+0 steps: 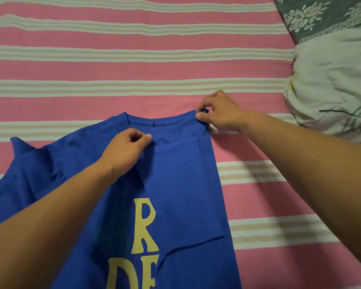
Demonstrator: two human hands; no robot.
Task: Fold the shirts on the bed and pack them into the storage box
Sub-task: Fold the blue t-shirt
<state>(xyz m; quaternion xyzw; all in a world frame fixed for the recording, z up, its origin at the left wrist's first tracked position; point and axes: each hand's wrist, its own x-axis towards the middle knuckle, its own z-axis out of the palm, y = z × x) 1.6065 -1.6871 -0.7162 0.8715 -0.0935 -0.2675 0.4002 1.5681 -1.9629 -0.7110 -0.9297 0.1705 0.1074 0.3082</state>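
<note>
While both hands (left hand (126, 150), right hand (218, 112)) pinch blue shirt (186, 184), yellow "R", "DE" readable.

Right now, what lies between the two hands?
In the head view, only blue shirt lies between the left hand and the right hand: its neckline and shoulder fabric.

so the bed (133, 65) has a pink sheet with cream stripes, plus a pale rumpled pillow (329, 80) and green floral lace cloth (321, 15) way past the fingers on the right
</note>
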